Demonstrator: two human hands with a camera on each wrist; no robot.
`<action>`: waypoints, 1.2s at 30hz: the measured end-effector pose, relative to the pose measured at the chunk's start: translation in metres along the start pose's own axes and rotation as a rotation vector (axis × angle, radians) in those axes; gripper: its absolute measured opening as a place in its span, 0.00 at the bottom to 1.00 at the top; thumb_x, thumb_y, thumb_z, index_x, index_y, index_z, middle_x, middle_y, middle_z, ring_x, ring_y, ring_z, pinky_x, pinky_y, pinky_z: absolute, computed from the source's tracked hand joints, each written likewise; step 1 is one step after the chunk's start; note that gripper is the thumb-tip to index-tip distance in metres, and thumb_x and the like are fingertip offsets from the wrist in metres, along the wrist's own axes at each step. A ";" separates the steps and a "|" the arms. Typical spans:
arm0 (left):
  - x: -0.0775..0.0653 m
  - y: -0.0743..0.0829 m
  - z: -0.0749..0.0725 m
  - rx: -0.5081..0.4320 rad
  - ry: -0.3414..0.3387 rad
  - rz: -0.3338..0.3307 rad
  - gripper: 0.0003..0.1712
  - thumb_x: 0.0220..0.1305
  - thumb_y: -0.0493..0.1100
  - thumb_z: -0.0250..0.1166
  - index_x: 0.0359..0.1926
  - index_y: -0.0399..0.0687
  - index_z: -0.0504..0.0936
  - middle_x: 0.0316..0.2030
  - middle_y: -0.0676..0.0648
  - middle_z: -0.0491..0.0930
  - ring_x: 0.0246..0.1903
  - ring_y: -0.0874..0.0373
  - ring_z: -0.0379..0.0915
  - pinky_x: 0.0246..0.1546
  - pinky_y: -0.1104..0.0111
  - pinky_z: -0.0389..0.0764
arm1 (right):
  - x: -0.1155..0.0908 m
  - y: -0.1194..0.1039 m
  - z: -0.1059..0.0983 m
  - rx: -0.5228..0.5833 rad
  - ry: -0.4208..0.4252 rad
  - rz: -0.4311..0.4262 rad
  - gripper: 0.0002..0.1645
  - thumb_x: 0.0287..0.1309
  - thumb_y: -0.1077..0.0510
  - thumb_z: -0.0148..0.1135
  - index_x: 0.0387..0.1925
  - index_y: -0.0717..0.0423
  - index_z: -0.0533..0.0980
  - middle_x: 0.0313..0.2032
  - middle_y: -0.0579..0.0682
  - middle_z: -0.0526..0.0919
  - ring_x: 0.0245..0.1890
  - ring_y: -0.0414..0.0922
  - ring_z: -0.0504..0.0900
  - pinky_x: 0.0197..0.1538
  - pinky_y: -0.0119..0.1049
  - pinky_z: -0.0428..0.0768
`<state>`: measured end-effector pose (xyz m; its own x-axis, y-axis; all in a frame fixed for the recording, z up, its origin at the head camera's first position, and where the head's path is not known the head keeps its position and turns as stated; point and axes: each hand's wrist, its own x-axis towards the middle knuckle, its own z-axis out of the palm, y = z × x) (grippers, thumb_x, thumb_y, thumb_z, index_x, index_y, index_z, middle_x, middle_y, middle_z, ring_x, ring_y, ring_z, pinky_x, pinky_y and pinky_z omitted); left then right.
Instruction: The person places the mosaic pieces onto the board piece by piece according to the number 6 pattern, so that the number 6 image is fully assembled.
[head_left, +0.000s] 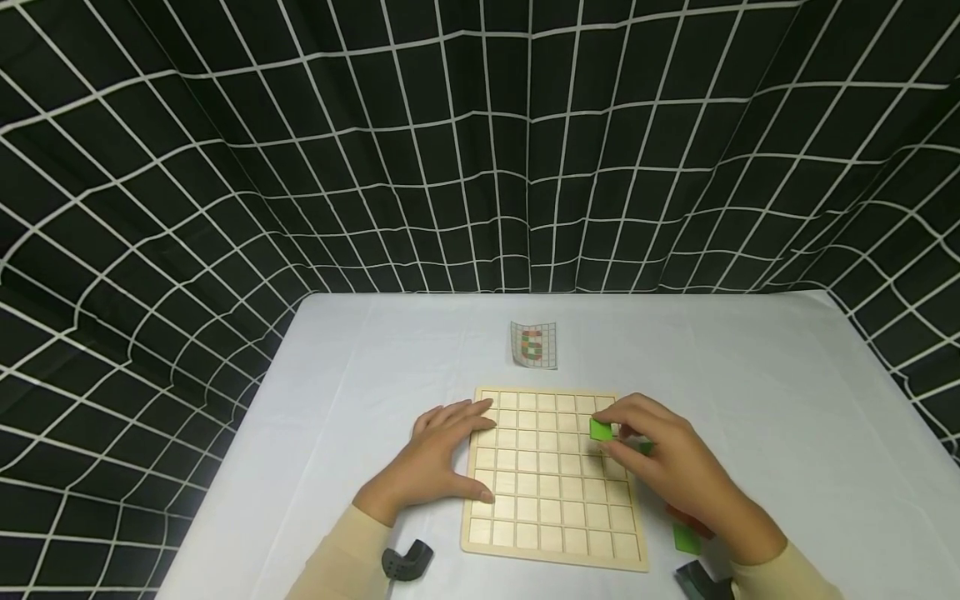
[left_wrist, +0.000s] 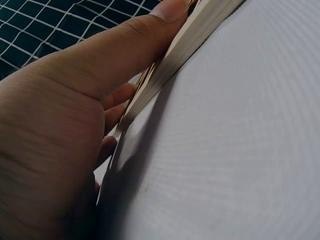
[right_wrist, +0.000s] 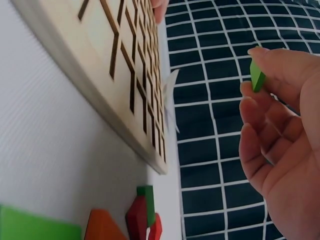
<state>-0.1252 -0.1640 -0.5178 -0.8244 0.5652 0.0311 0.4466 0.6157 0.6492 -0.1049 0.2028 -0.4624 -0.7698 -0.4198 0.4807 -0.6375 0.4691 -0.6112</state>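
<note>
A light wooden board [head_left: 547,467] with a grid of square recesses lies flat on the white table. My left hand [head_left: 431,462] rests at its left edge, thumb and fingertips spread over the rim; in the left wrist view the thumb [left_wrist: 115,50] lies along that edge. Above the upper right part of the board, my right hand [head_left: 667,442] pinches a light green square tile [head_left: 601,429] between thumb and fingertips. The right wrist view shows this green tile [right_wrist: 257,76] held edge-on, raised off the board. The grid recesses in view hold no tiles.
Right of the board, partly under my right arm, lie green [head_left: 686,539] and red tiles. The right wrist view shows an orange tile [right_wrist: 102,226] and a dark red tile [right_wrist: 136,217] there. Behind the board lies a paper card [head_left: 534,345] with a coloured grid pattern.
</note>
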 end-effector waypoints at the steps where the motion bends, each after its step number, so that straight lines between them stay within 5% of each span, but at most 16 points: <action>1: 0.000 0.000 0.000 0.000 -0.001 0.000 0.56 0.46 0.70 0.86 0.74 0.57 0.77 0.84 0.53 0.59 0.82 0.50 0.49 0.78 0.42 0.42 | 0.001 0.000 0.001 0.004 0.001 -0.009 0.29 0.53 0.73 0.82 0.54 0.50 0.86 0.50 0.40 0.85 0.39 0.38 0.83 0.47 0.26 0.83; 8: -0.001 0.002 -0.001 -0.004 -0.005 -0.007 0.56 0.46 0.69 0.86 0.75 0.57 0.76 0.84 0.53 0.58 0.82 0.50 0.49 0.78 0.42 0.41 | 0.012 0.000 0.008 0.027 0.006 -0.049 0.28 0.52 0.74 0.81 0.53 0.52 0.86 0.50 0.43 0.86 0.39 0.39 0.83 0.47 0.27 0.82; 25: -0.001 0.004 -0.002 0.008 -0.009 -0.014 0.57 0.46 0.68 0.86 0.76 0.58 0.75 0.84 0.53 0.57 0.82 0.49 0.49 0.78 0.43 0.41 | 0.027 0.003 0.027 0.015 -0.007 -0.003 0.23 0.57 0.73 0.79 0.52 0.53 0.87 0.50 0.41 0.86 0.38 0.37 0.81 0.44 0.35 0.86; 36: 0.000 0.002 -0.001 0.025 -0.008 -0.013 0.57 0.47 0.69 0.86 0.75 0.58 0.75 0.84 0.54 0.58 0.82 0.49 0.49 0.78 0.43 0.42 | 0.029 0.010 0.036 0.026 -0.032 0.031 0.19 0.61 0.70 0.78 0.51 0.53 0.87 0.50 0.42 0.86 0.38 0.37 0.80 0.40 0.32 0.84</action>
<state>-0.1248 -0.1636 -0.5161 -0.8273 0.5615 0.0166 0.4447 0.6367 0.6299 -0.1324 0.1670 -0.4770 -0.7874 -0.4306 0.4411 -0.6122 0.4620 -0.6417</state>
